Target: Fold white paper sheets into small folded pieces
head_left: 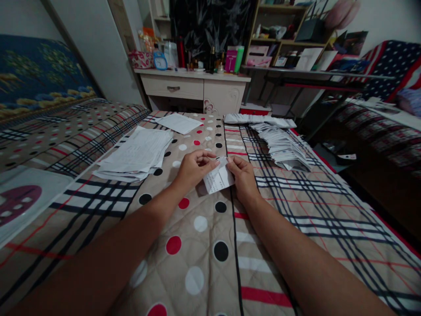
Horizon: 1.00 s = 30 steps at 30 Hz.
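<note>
- A bed spread with a patterned quilt [197, 245] fills the foreground of my view: red, white and black dots on beige run down the middle, with dark-and-white plaid on both sides.
- At the far end of the room I see a pale drawer cabinet [223, 94] crowded with bottles and boxes, among them a blue clock [160, 60] and a green tube [239, 60]; a wooden shelf unit [282, 8] rises to the right.
- Far right, a stars-and-stripes cloth [391, 66] hangs in folds; far left, a blue panel [36, 72] shows painted trees.
- On the quilt to the left I have a loose paper stack [138, 149], its edges uneven, with a flat sheet [179, 123] just beyond it.
- To the right, folded slips [283, 147] overlap in a fanned row, just nearer than a second, tighter row [256, 119].
- At center, between these piles, is the folded paper [219, 180]: small, white, creased, with lines of dark print on its near face, too small for me to read.
- My left hand [195, 166] pinches its far left part between thumb and fingers; my right hand [245, 175] has its grip closed on the right edge.
- Whether the paper's near corner touches the quilt, I cannot tell.
</note>
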Motion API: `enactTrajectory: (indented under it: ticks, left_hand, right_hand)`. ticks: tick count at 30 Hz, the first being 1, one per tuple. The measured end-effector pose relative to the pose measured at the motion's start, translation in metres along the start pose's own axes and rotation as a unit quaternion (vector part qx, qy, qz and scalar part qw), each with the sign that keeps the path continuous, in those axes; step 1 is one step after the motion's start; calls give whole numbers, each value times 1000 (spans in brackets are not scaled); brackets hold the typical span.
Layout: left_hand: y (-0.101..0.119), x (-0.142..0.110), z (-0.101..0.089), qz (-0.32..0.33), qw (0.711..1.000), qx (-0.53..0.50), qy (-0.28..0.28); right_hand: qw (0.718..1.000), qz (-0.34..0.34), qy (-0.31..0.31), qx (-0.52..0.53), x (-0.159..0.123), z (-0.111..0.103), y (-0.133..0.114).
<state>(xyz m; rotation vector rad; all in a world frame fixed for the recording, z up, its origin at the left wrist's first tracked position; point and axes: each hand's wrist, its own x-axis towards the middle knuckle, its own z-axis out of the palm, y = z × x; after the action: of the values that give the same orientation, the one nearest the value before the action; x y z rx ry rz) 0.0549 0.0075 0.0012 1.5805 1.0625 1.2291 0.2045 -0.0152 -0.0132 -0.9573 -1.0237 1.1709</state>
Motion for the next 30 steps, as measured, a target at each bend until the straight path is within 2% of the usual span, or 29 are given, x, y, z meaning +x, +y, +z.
enactTrajectory:
  ticks: [3,11,17,21,25,30]
  left_hand:
    - [2,0,0,-47,997,-34,-41]
    - [7,-2,2,-54,997,-6,-57]
    - [-2,-1,1,20,998,59,-18]
    - [-1,0,1,45,996,68,-20]
    - [2,-1,3,78,993,84,-25]
    - [0,-1,1,161,981,97,39]
  right_hand:
    - [1000,-8,-7,-23,-2,1,-3]
    - [999,-34,-3,-35,-3,-2,-4]
    - [995,-42,-39,-79,-4,3,-6]
    - [995,-34,-8,-94,-1,2,-2]
    - [988,-56,41,-135,-1,0,-1]
    - [990,-58,80,-97,1,-3,0]
